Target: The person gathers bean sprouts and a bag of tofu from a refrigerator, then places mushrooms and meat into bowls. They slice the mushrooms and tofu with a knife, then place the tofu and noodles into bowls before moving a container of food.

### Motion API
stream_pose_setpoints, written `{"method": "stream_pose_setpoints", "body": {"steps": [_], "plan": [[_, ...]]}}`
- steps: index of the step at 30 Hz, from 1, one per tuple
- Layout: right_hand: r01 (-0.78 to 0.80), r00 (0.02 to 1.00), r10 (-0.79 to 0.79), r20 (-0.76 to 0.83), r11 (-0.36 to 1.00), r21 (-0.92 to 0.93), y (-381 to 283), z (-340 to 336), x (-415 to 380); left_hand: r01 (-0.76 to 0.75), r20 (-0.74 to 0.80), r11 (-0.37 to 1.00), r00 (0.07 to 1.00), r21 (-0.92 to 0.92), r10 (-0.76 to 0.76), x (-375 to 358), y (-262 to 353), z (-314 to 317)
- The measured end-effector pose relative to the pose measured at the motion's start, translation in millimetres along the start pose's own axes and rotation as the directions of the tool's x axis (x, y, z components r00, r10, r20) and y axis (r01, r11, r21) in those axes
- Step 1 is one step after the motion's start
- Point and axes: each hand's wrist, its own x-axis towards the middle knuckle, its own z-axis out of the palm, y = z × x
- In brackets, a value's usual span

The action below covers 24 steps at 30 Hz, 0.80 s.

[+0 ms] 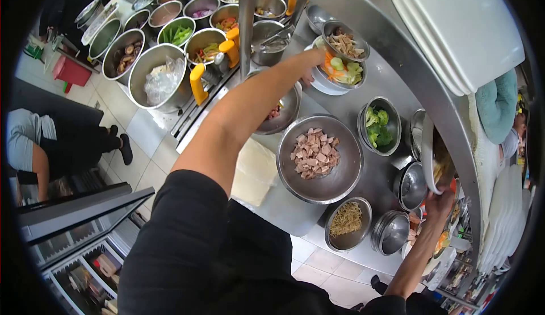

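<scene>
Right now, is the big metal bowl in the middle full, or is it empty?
Neither; partly filled. The big metal bowl holds pinkish meat cubes, and bare inner wall shows around them.

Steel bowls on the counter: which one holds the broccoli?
The bowl just right of the large bowl of diced meat in the picture; only it holds green florets.

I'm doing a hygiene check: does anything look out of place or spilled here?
One small oddity: a crumpled plastic bag sits in the large steel pot at left, while mushrooms and cut greens nearby lie loose. I see no clear spill.
</scene>
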Motion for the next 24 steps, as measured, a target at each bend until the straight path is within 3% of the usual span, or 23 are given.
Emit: {"method": "stream_pose_setpoints", "body": {"steps": [2,4,6,8,10,12,14,16,19,22,23,24], "plan": [[-0.041,0.995,0.041,-0.096,0.999,-0.006,5,10,-44,0.138,0.03,0.989,0.99,-0.053,-0.136,9,10,21],[-0.059,0.984,0.066,-0.164,0.997,0.051,11,23,-86,-0.016,0.027,1.0,1.0,0.001,0.016,-8,21,43],[-0.046,0.971,0.055,-0.233,0.998,0.046,19,37,-117,-0.061,0.049,0.997,0.997,0.036,0.059,3,27,55],[-0.08,0.978,0.081,-0.193,0.997,0.013,23,-15,-131,-0.096,0.074,0.993,0.993,0.061,0.092,13,33,65],[0.069,0.924,-0.067,-0.377,0.998,-0.009,36,24,-164,-0.139,0.091,0.986,0.987,0.089,0.131,17,34,70],[-0.106,0.943,0.153,-0.296,0.98,0.17,36,-19,-182,-0.192,0.097,0.975,0.979,0.115,0.181,22,30,68],[-0.094,0.949,0.159,-0.272,0.967,0.237,42,-30,-200,-0.258,0.094,0.957,0.964,0.131,0.247,26,19,48],[0.01,0.893,0.104,-0.439,0.968,0.251,43,-6,-221,-0.327,0.086,0.932,0.945,0.154,0.317,29,12,24],[0.106,0.85,0.008,-0.527,0.977,0.187,57,-30,-245,-0.407,0.075,0.896,0.913,0.176,0.4,33,2,-13],[0.166,0.828,0.028,-0.561,0.942,0.292,73,-62,-280,-0.469,0.087,0.868,0.883,0.162,0.461,40,7,-44],[0.214,0.732,0.068,-0.678,0.922,0.324,66,-37,-280,-0.483,0.098,0.861,0.875,0.155,0.474,41,11,-49],[0.171,0.754,0.063,-0.654,0.942,0.288,72,-57,-293,-0.497,0.105,0.856,0.867,0.141,0.486,44,17,-56]]}}
